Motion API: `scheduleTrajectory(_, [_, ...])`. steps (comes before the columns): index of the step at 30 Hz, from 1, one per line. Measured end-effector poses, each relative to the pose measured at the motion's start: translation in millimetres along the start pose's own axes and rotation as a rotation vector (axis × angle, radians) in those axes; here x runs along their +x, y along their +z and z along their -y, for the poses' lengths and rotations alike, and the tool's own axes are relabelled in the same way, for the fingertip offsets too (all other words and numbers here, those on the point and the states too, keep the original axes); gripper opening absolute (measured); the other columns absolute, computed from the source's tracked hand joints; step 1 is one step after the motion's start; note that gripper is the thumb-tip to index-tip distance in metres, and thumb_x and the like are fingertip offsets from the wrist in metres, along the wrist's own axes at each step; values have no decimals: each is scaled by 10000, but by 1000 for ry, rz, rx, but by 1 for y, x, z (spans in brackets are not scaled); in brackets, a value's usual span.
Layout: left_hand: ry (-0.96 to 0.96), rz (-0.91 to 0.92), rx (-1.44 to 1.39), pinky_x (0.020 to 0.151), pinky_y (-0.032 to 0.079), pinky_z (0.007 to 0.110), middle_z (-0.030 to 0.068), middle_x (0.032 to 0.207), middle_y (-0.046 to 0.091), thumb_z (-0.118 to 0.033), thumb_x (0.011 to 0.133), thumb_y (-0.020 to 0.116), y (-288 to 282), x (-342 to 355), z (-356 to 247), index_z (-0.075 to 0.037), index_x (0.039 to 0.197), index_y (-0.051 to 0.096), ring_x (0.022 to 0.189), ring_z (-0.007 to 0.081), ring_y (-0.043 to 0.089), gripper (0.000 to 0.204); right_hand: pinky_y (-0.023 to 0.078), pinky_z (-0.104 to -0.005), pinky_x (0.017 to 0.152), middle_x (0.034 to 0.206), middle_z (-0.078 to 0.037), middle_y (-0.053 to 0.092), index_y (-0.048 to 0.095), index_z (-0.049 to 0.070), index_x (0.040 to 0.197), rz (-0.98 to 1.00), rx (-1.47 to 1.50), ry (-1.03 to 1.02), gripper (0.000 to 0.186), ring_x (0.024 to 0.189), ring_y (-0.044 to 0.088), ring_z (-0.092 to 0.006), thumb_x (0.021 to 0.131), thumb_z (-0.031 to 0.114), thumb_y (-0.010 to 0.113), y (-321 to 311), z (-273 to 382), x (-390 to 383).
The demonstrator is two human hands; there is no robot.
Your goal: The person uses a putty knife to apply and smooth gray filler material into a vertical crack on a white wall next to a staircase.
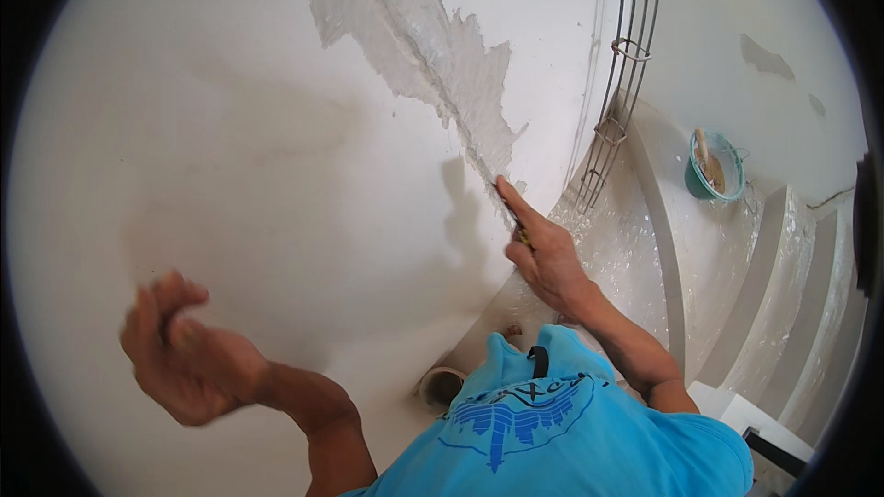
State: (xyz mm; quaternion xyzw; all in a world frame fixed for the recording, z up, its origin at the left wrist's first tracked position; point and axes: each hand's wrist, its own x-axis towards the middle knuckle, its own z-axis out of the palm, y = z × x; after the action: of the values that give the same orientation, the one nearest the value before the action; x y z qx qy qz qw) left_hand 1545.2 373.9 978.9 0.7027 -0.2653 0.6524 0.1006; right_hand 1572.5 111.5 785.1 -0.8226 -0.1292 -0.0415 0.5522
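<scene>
Evidently the tool in your right hand is slim and light, a dark piece with a touch of yellow, though most of it is hidden under your grip, so its exact kind cannot be told. It lies along the lower end of the crack that slants down the white wall through the bare grey patch. Your right fingers are clamped on it, the index finger stretched out along its length toward the tip, the thumb on the lower side.

Judging by its look, it should be stiff and weigh little; a narrow tip could be sharp or could snap if twisted sideways. Dust might make it slippery, so the yellow part, well back from the tip, seems the safest hold, with the index finger laid along the back for steering. The wall's coating looks brittle at the ragged edges of the patch and would likely flake under pressure.

Your left hand hangs in the air well apart from the tool, blurred, its fingers loosely curled, thumb apart from their tips, with nothing visible in it.
</scene>
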Motion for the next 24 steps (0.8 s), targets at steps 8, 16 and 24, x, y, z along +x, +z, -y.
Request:
scheduleTrajectory(8, [-36,-150,139,644,518,402,238,766,631,-133,963,530,-81,-54,7,154,1057,547,546,259,571,303,537,-447,627,958,-261,664,388,-70,1354,-195,-239,14,609,724,667,-384,846,149,641,47,9,21])
scheduleTrajectory(16, [-162,-123,158,561,509,331,227,858,655,-100,967,520,-91,-74,24,98,927,636,540,224,563,233,536,-439,625,910,-241,672,451,-11,1288,-388,-284,-39,510,710,661,-393,816,64,627,70,-2,26])
scheduleTrajectory(24, [-207,-96,209,502,418,277,158,781,622,-69,962,546,-85,-96,37,109,1056,597,564,163,474,207,509,-473,623,866,-241,649,472,-1,1148,-459,-287,39,374,711,642,-406,786,-44,553,80,-10,46])
